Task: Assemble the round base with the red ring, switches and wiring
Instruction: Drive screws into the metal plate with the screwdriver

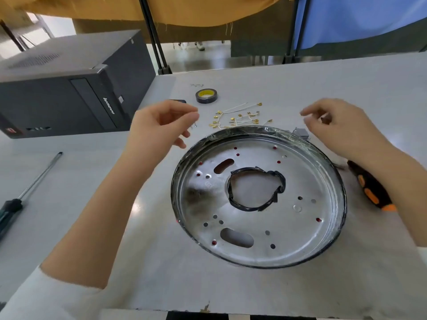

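At the far left edge of the grey table (69,227) lies a screwdriver (27,190) with a dark handle and a long thin shaft, and behind it a black computer tower (69,88) lies on its side. The left hand (159,125) hovers above the table just left of the round base, its fingers (184,112) loosely curled with thumb and forefinger close together; whether they pinch anything I cannot tell. Behind it sits a roll of black tape (207,95) with a yellow core. Next come the white wires (238,118) with brass terminals, scattered just beyond the far rim of the base. The round base (258,197), a shallow metal pan with drilled holes, two oblong slots and a central opening edged in black tape, lies flat in the middle of the table; red shows through several holes. A small grey switch (300,132) sits against its far right rim. The right hand (342,130) hangs above that rim, fingers half curled, thumb and forefinger nearly together, holding nothing I can make out. Under the right forearm lies a black and orange tool handle (369,192).
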{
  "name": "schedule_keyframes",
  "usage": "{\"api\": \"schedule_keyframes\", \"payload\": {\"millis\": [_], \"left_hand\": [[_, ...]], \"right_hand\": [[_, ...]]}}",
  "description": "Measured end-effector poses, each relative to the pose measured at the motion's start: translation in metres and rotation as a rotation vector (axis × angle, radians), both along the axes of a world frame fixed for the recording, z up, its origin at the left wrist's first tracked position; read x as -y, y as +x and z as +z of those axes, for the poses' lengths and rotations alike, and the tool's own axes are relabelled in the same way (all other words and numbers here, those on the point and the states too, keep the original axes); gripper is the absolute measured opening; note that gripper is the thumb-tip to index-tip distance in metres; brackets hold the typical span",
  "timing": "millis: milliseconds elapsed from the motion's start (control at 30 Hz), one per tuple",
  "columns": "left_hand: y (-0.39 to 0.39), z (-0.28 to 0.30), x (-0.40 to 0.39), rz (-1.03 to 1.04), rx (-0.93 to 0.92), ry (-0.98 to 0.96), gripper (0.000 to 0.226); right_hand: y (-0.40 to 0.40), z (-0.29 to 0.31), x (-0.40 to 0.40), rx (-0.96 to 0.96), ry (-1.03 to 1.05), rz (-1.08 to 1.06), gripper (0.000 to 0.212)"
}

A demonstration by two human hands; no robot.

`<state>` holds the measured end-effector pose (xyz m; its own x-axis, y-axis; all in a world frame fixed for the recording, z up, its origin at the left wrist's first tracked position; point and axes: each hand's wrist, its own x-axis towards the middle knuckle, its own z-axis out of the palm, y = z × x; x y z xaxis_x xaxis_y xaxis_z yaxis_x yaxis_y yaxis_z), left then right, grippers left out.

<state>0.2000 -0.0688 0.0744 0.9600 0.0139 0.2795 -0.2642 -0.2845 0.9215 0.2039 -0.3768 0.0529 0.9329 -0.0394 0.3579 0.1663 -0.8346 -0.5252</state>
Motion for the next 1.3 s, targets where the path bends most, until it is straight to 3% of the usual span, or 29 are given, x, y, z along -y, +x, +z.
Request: {"api": "schedule_keyframes", "payload": {"millis": [67, 167, 233, 433, 667, 833, 1033, 1167, 1300], "left_hand": [[-0.023, 0.008, 0.012, -0.079, -0.016, 0.035, 0.004], [-0.042, 0.007, 0.024, -0.124, -0.099, 0.025, 0.004], [-0.048, 0.004, 0.026, -0.108, -0.164, -0.002, 0.004], [-0.062, -0.001, 0.015, -0.162, -0.195, -0.121, 0.010], [-0.070, -0.009, 0.007, -0.181, -0.048, -0.107, 0.006], [-0.076, -0.027, 0.000, -0.166, 0.084, -0.014, 0.011], [-0.077, -0.039, -0.002, -0.091, 0.165, 0.066, 0.013], [-0.079, -0.048, -0.004, -0.043, 0.234, 0.003, 0.015], [-0.084, -0.070, -0.004, -0.020, 0.171, -0.083, 0.032]], "right_hand": [[-0.015, 0.020, -0.029, 0.040, 0.116, 0.178, 0.013], [-0.041, 0.035, -0.071, -0.106, 0.293, 0.482, 0.015], [-0.051, 0.034, -0.088, -0.173, 0.319, 0.566, 0.014], [-0.054, 0.028, -0.104, -0.155, 0.443, 0.571, 0.011], [-0.057, 0.027, -0.113, -0.221, 0.534, 0.623, 0.006], [-0.061, 0.026, -0.115, -0.275, 0.376, 0.625, 0.006], [-0.064, 0.023, -0.122, -0.300, 0.413, 0.635, 0.010], [-0.062, 0.023, -0.122, -0.362, 0.476, 0.651, 0.005], [-0.063, 0.022, -0.120, -0.537, 0.316, 0.774, 0.004]]}}
